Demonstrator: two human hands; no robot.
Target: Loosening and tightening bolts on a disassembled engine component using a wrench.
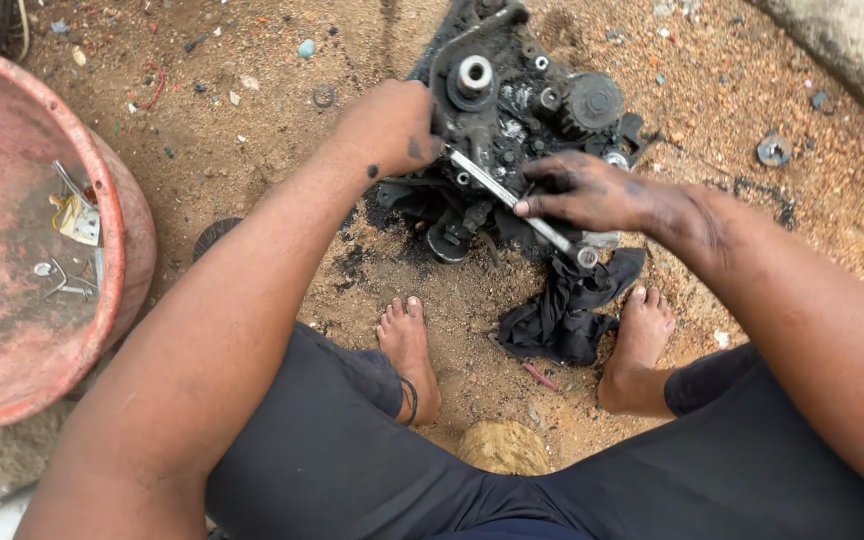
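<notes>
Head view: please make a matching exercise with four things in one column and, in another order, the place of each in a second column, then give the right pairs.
Things:
1. spanner
2. black rag
3. red basin
4. greasy engine part

Places:
A. at the left edge, holding small metal pieces
B. on the sand between the bare feet
C. under the right hand, across the engine part
D. on the sand, gripped at its side by the left hand

Pairs: 1-C, 2-B, 3-A, 4-D

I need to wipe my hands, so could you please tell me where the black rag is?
The crumpled black cloth rag lies on the sandy ground between the bare feet, just below the greasy engine casing.
</notes>
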